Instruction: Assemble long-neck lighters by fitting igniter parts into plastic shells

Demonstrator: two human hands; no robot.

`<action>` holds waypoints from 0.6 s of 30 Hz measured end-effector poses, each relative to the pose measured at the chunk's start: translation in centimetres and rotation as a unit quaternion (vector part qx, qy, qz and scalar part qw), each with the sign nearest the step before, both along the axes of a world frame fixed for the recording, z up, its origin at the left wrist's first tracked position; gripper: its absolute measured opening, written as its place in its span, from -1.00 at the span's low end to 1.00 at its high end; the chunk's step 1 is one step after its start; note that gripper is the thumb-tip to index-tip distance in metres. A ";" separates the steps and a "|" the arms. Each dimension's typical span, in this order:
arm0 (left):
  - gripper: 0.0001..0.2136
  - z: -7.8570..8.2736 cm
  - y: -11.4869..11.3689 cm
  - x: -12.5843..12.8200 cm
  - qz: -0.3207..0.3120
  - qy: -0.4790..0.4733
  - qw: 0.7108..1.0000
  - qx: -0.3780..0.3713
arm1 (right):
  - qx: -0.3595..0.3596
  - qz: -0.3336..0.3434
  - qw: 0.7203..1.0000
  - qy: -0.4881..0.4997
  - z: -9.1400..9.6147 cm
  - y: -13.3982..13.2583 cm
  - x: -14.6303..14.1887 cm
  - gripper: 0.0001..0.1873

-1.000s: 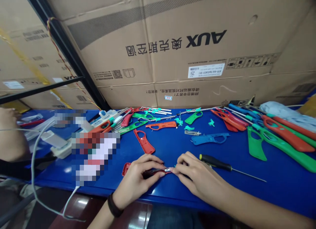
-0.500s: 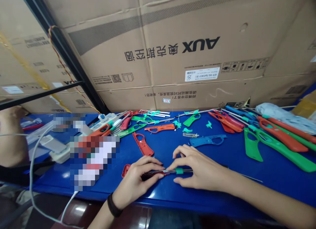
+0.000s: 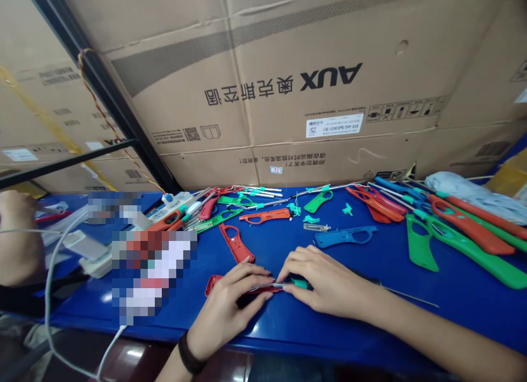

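My left hand (image 3: 230,297), with a dark band on its wrist, grips a slim red-and-black lighter part (image 3: 257,290) low on the blue table. My right hand (image 3: 325,283) pinches the metal tube with a teal collar (image 3: 298,284) that runs out of that part, and the two hands nearly touch. A red plastic lighter shell (image 3: 213,284) lies partly under my left hand. A black-handled screwdriver lies beneath my right hand, its handle hidden and its thin shaft (image 3: 411,297) showing. Another red shell (image 3: 236,243) lies just beyond my hands.
Blue, green and orange lighter shells and metal tubes (image 3: 263,216) are scattered across the blue table (image 3: 411,310). A co-worker's arm (image 3: 18,234) and a power strip (image 3: 173,200) are at the left. Large cardboard boxes (image 3: 288,124) stand behind the table.
My right hand has shifted toward me and now covers the screwdriver handle. It has closed over most of the teal collar, and the view has tilted slightly.
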State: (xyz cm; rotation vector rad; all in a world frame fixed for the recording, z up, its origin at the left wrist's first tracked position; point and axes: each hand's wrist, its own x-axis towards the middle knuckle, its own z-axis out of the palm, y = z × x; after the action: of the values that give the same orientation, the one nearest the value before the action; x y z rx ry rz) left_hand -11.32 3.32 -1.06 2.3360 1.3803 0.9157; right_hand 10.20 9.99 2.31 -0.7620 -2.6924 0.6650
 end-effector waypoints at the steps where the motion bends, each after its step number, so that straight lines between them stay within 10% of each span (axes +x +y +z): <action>1: -0.83 -0.1 0.0 0.0 0.003 -0.004 1.000 -0.001 | -0.001 0.001 1.000 -0.004 -0.1 0.0 0.1 -0.86; 18: -0.86 0.3 1.2 -0.4 -0.018 -0.055 0.995 -0.080 | 0.186 0.060 0.971 -0.134 -0.2 -1.3 -0.9 -0.79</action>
State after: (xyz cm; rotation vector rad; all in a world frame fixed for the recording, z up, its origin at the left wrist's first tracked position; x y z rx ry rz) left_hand -11.76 4.47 -0.72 2.1527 1.3121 0.8739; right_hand 9.29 8.66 2.08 -0.6284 -2.9961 0.0690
